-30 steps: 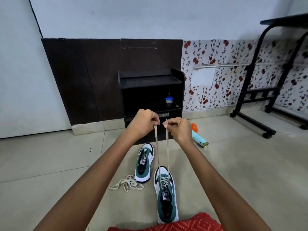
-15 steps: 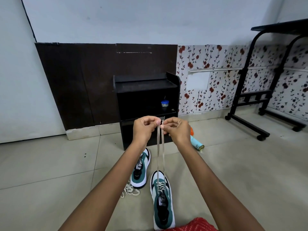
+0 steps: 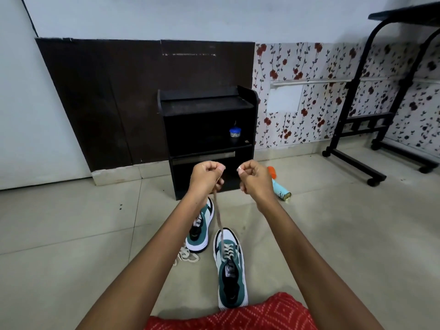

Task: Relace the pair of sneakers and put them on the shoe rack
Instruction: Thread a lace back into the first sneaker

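Two teal-and-white sneakers stand on the tiled floor. The near sneaker (image 3: 232, 277) is partly laced, and its beige lace (image 3: 217, 213) runs taut up into my left hand (image 3: 207, 179), which grips it above the shoe. My right hand (image 3: 254, 179) hangs level with the left, a small gap apart, fingers curled; no lace shows leading from it. The far sneaker (image 3: 198, 232) has no lace, and a loose lace (image 3: 185, 256) lies bunched on the floor beside it. The black shoe rack (image 3: 207, 108) stands against the wall behind my hands.
A small blue-lidded jar (image 3: 235, 132) sits on the rack's shelf. A spray can (image 3: 281, 189) lies on the floor right of the rack. A black rolling table frame (image 3: 352, 139) stands at the far right. Red patterned cloth (image 3: 238, 315) covers my lap at the bottom.
My hands met with the two lace strands side by side, then parted. Now only the left hand has lace running to it, and the right hand has drawn away to the right.
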